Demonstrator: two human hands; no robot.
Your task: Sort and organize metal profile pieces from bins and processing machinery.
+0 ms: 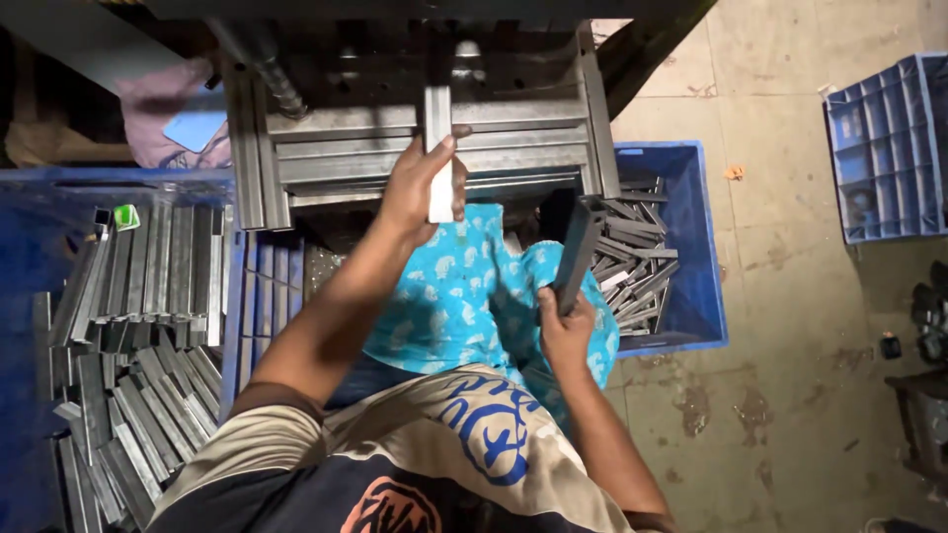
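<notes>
My left hand (420,188) grips a short metal channel piece (438,118), holding it upright against the steel bed of a press machine (513,138). My right hand (565,331) holds a second, darker metal channel piece (578,247), tilted, over my lap beside the blue crate (691,247) on the right. A turquoise patterned cloth (464,296) covers my lap between both hands.
The right blue crate holds several loose metal strips (632,266). A blue crate on the left (39,257) is stacked with several metal channel pieces (138,326). An empty blue divided tray (884,148) lies on the stained concrete floor. Another person's hand (163,123) rests at the upper left.
</notes>
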